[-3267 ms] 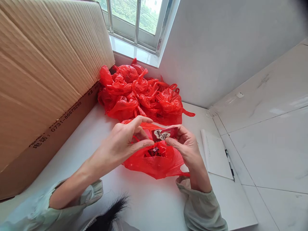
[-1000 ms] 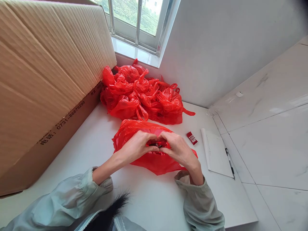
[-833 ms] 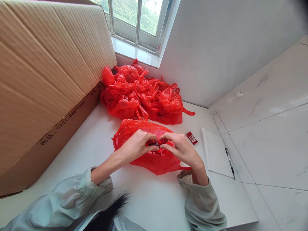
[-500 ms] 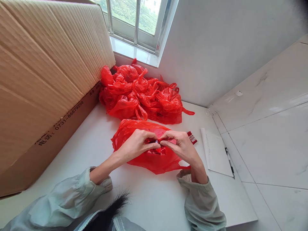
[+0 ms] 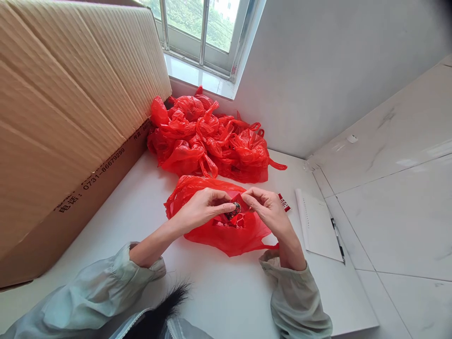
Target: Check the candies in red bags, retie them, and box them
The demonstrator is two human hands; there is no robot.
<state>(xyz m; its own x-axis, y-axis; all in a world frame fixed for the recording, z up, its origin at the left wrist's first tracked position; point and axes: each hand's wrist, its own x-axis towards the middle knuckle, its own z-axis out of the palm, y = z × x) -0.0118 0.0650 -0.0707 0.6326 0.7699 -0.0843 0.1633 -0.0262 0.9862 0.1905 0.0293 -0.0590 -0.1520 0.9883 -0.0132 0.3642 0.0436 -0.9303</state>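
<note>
Head view: left hand point(image 5: 201, 212) and right hand point(image 5: 269, 214) both closed in fingertip pinch on small red packet point(image 5: 237, 207), held just above open mouth of red plastic bag point(image 5: 215, 235) lying on counter point(image 5: 219, 292). Heap of knotted red bags point(image 5: 212, 136) behind, cardboard box point(image 5: 70, 117) at left. Loose packet point(image 5: 284, 202), notepad point(image 5: 314, 223) and pen point(image 5: 337, 240) at right. Risk: light pinch slips and packet drops into bag; thin film may tear if snagged.

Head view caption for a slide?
Left hand and right hand pinch a small packet over a red bag; tied red bags behind, box at left.
</note>
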